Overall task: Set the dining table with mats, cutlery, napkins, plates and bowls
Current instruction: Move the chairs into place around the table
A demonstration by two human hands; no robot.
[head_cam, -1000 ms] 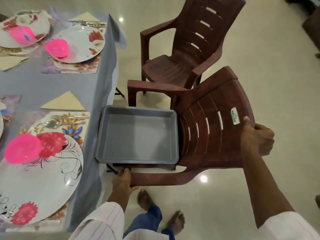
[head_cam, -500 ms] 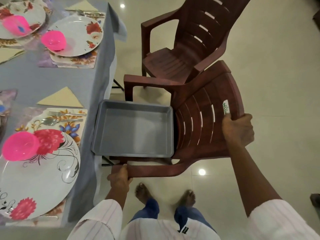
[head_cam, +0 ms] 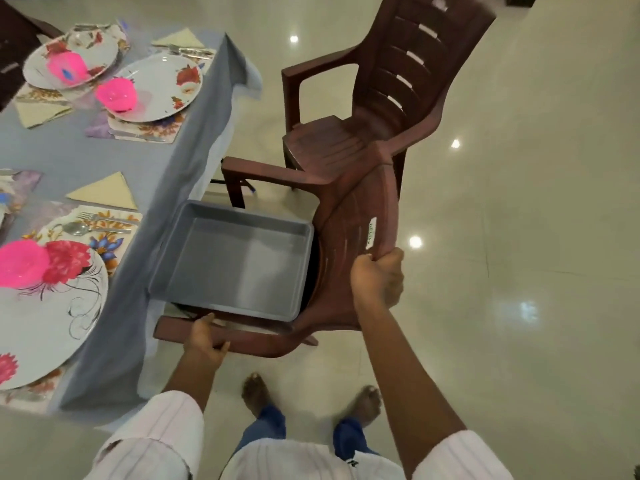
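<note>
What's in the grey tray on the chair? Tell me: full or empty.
Empty: the grey tray, sitting on the near chair, shows only its bare bottom and walls.

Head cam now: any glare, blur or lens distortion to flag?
Head view: ceiling-light glare spots on the glossy floor; wide-angle stretch at the edges, worst on the near plate; right hand on the chair slightly soft, likely motion blur; tray evenly lit, clear.
</note>
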